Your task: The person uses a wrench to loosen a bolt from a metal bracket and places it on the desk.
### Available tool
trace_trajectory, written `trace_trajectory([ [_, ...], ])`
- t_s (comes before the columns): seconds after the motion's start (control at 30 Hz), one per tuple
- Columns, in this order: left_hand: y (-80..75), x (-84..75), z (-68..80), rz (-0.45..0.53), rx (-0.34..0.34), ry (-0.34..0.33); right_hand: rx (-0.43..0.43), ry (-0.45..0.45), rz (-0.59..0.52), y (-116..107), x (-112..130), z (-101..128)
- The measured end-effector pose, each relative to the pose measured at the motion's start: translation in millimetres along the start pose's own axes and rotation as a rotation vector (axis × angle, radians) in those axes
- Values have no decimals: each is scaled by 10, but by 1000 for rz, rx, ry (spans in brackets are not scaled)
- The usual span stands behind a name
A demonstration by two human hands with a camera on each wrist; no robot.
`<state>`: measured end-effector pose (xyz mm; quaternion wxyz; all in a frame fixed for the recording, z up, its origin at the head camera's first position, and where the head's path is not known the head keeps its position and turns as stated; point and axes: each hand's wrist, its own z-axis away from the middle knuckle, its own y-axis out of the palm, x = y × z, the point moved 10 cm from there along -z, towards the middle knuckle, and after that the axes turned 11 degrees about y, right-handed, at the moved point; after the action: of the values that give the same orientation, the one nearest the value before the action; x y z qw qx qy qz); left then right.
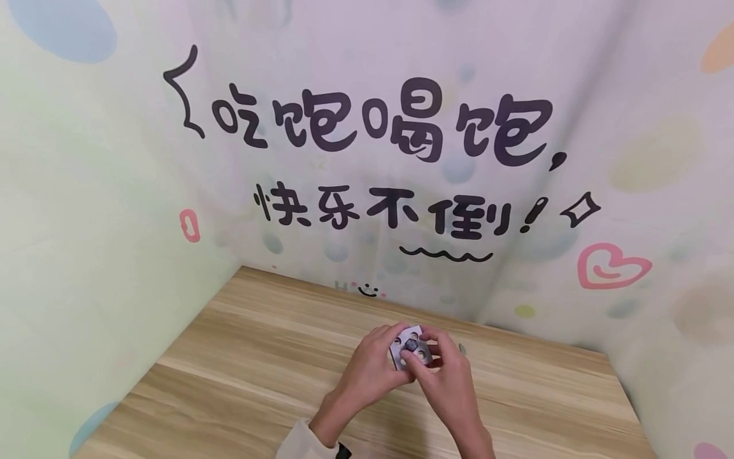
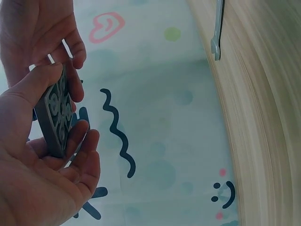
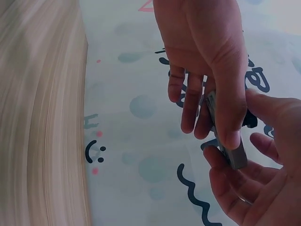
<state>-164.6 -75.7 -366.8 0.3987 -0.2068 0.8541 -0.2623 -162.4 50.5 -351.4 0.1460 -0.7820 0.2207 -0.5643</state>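
Above the table, both hands hold a small square metal plate (image 1: 400,359) with several round holes. A dark, bolt-like knob (image 1: 411,345) stands out from its middle, on the side facing the person. My left hand (image 1: 371,360) grips the plate from the left, with the thumb on its edge and curled fingers (image 2: 87,160) beneath it. From the other side my right hand (image 1: 450,373) pinches the plate, its thumb beside the knob. In the left wrist view the plate's far face (image 2: 60,110) shows ringed openings. Seen edge-on in the right wrist view, the plate (image 3: 235,157) sits between both hands.
A metal wrench (image 2: 217,35) lies on the wood-grain table (image 1: 229,357) beyond the right hand, mostly hidden behind it in the head view. A printed cloth wall (image 1: 355,268) with dark lettering rises at the table's back edge. Another pale wall (image 1: 86,255) borders the left side.
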Motion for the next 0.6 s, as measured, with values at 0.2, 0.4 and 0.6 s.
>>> trace_trajectory([
  [0.2,14,-25,-4,-3,3,5,-89,-26,28,-48,24,2],
  [0.4,15,-28,-13,-9,3,6,-101,-95,34,-60,79,19],
  [0.6,-9,-41,-10,-14,-5,6,-86,-110,35,-52,100,23],
])
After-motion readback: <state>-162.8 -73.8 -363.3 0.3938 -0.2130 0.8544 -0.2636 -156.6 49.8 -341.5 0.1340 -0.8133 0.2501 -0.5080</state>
